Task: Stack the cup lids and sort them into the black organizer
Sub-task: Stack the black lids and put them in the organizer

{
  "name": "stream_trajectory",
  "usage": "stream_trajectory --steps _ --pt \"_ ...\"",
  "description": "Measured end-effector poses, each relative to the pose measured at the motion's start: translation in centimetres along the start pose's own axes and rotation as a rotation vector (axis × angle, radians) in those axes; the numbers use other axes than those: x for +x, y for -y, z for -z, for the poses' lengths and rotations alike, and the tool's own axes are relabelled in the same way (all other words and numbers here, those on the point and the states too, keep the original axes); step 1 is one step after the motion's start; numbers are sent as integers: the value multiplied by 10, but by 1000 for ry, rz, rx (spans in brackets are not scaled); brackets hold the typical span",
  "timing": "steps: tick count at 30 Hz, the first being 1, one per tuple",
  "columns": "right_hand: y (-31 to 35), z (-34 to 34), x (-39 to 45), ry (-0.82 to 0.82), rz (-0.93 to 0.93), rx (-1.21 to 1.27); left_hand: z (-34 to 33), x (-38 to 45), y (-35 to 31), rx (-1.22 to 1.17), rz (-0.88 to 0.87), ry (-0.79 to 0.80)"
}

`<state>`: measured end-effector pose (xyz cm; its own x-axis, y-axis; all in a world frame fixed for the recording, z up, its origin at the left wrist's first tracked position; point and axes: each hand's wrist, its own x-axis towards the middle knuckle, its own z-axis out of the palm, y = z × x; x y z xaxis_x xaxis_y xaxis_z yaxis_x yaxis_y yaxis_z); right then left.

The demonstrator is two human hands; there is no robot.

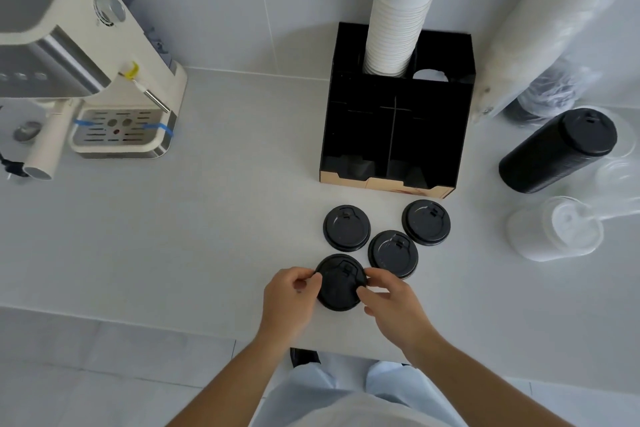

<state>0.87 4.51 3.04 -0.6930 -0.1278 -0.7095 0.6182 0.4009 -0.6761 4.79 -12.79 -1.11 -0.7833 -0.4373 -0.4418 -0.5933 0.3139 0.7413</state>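
Several black cup lids lie on the white counter in front of the black organizer. The nearest lid is pinched at its left rim by my left hand and at its right rim by my right hand. Three more black lids sit flat beyond it: one at the left, one in the middle, one at the right. The organizer's front compartments look dark; I cannot tell what is in them. A tall stack of white paper cups stands in its back left slot.
A cream espresso machine stands at the far left. A lying stack of black lids and clear plastic lids are at the right, with bagged cup sleeves leaning on the wall. The counter's front edge runs just below my hands.
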Motion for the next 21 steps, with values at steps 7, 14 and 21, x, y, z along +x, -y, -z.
stream_trajectory --steps 7,14,21 --pt "-1 -6 1 -68 -17 9 3 5 -5 40 -3 58" --pt "-4 -7 0 -85 -69 31 3 10 -2 93 9 87" --pt "-1 -9 3 -45 -80 74 -1 10 -18 126 -43 179"
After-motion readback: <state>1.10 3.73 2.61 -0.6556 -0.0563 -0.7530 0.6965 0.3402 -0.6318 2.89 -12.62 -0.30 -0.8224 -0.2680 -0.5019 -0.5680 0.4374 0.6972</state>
